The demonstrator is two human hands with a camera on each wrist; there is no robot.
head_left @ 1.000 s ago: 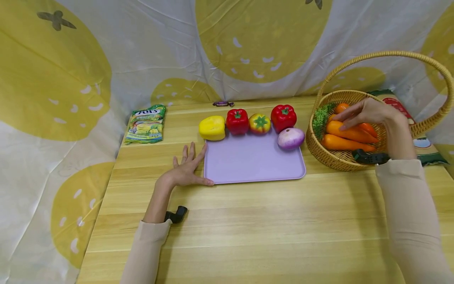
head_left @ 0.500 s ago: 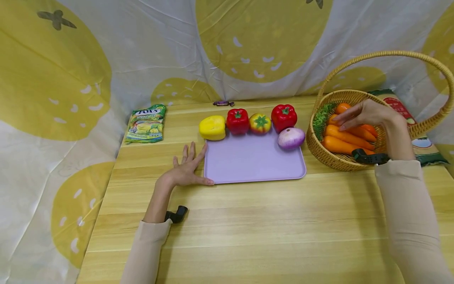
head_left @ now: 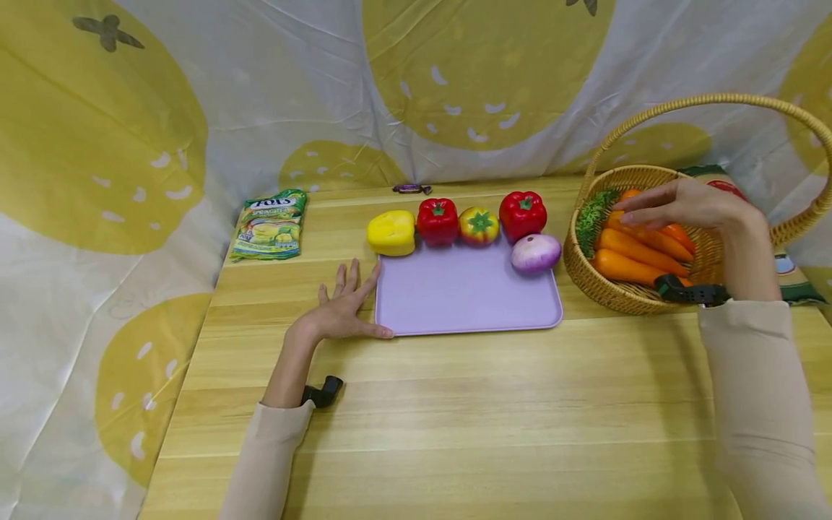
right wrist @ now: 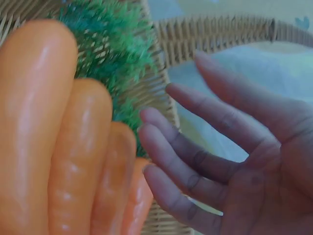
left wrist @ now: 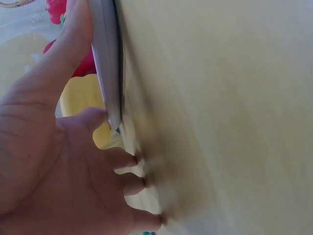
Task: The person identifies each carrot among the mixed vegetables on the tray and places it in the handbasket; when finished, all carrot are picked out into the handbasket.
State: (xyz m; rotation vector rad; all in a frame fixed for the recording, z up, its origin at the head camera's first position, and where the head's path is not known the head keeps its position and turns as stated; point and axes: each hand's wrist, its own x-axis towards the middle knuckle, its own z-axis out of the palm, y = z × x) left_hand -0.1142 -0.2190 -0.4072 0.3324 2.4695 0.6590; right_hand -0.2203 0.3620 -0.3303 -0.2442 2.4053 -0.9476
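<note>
My left hand [head_left: 338,314] lies with spread fingers at the left edge of a lilac tray [head_left: 468,296], its thumb and index finger touching the rim. Over a wicker basket [head_left: 575,271] at the right, my right hand [head_left: 692,206] hovers with nothing in its grasp. Several orange carrots [head_left: 630,249] lie side by side in the basket, near green leafy tops [right wrist: 105,44]. In the right wrist view the fingers are loosely bent and apart from the carrots. Along the tray's far side sit a yellow pepper [head_left: 391,233], two red peppers [head_left: 438,222], a red-yellow tomato-like fruit [head_left: 478,225] and a purple-white onion [head_left: 536,253].
A green candy bag [head_left: 269,225] lies at the back left of the wooden table [head_left: 455,419]. One small wrapped candy [head_left: 412,189] is near the curtain. Behind the basket lies another green and red packet [head_left: 799,285]. The tall basket handle [head_left: 715,100] arches beside my right arm.
My right hand has let the carrot settle among the others and lifted slightly off, shifting a little to the right. The left hand stays at the tray's edge.
</note>
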